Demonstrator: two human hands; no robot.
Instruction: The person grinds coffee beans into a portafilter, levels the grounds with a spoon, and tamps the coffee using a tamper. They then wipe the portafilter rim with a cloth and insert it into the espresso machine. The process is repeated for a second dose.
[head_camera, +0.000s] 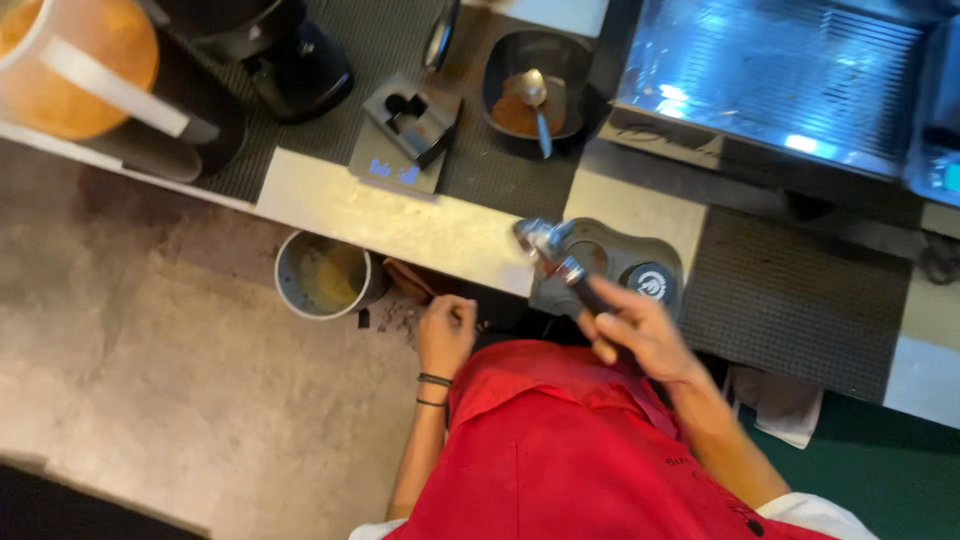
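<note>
My right hand (635, 330) grips the black handle of a metal portafilter (548, 245), whose round basket hangs over the counter's front edge beside a dark tamping mat (640, 275). My left hand (445, 330) is down below the counter edge, fingers curled loosely with nothing seen in them, near a brown object under the counter. I wear a red apron (570, 450) and dark bands on my left wrist.
A round bin (322, 278) with yellowish contents stands on the floor below the counter. On the counter sit a small scale (405, 130), a black tray with a spoon (533, 95), a grinder (285, 50), an espresso machine's drip tray (770, 70) and a ribbed mat (790, 300).
</note>
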